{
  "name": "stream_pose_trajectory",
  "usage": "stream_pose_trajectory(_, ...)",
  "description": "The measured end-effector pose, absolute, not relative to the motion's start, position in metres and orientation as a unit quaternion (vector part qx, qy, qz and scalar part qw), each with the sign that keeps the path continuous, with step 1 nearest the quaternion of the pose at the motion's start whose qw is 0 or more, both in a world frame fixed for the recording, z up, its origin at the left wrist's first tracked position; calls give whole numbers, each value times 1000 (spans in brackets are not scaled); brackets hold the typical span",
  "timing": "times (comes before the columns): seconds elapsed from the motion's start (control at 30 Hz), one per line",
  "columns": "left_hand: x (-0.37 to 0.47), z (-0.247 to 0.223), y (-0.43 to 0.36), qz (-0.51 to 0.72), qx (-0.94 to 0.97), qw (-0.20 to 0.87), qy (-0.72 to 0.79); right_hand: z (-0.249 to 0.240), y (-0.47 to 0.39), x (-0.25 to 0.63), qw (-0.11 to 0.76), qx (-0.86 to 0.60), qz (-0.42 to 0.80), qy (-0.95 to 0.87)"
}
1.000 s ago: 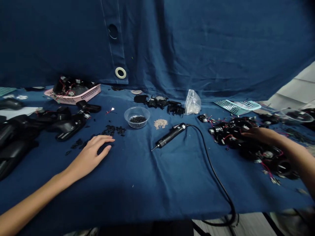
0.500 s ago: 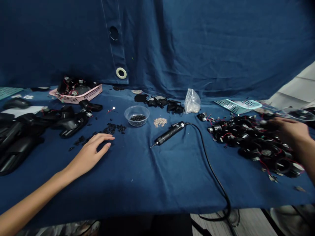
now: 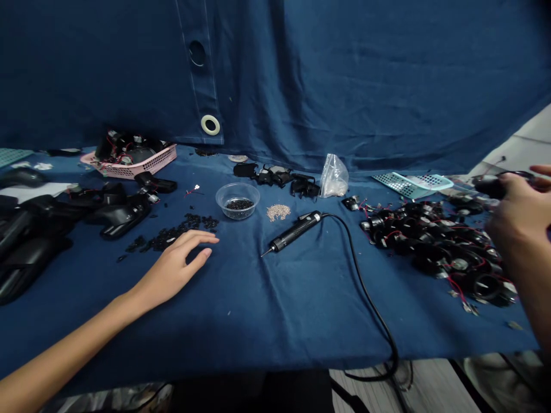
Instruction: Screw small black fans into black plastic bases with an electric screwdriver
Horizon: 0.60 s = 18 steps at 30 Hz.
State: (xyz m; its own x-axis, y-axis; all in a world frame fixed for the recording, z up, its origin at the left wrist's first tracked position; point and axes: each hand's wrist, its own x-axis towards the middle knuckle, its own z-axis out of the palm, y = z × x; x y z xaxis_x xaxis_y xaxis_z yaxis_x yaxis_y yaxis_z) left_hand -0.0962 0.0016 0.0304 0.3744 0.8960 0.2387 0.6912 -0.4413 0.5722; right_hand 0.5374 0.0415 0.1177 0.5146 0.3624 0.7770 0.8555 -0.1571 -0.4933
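Observation:
My left hand (image 3: 183, 267) hovers low over the blue cloth, palm down, thumb and fingers apart, holding nothing. Just behind it lies a scatter of small black pieces (image 3: 166, 236). At the far right edge, my right hand (image 3: 523, 212) is closed around a dark rounded plastic part (image 3: 491, 184), raised above the table; part of that hand is out of frame. Below and left of it spreads a heap of black round parts with red wires (image 3: 434, 241). A black electric screwdriver (image 3: 297, 231) lies between the hands, its tip pointing left toward me.
A clear bowl of black bits (image 3: 238, 205) stands beside a pile of small metallic screws (image 3: 278, 212). Behind are a plastic bag (image 3: 334, 178), a teal basket (image 3: 413, 184) and a pink basket (image 3: 144, 165). Black plastic housings (image 3: 38, 235) fill the left; the screwdriver's cord (image 3: 364, 281) runs off the front edge.
My right hand has risen from the heap with a dark plastic part in it. My left hand has moved a little to the right, still open.

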Motion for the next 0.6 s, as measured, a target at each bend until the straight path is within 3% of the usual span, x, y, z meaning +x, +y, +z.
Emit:
stream_pose_trajectory(0.07, -87, 35, -1, 263, 815, 198, 476, 118, 42, 523, 521, -711, -269, -389)
stream_pose_trajectory(0.37, -76, 43, -11, 252, 831, 221, 445, 120, 43, 501, 439, -716, -308, -447)
stream_pose_trajectory(0.6, -84, 31, -13, 233, 821, 244, 460, 87, 66, 545, 273, -793, -246, -485)
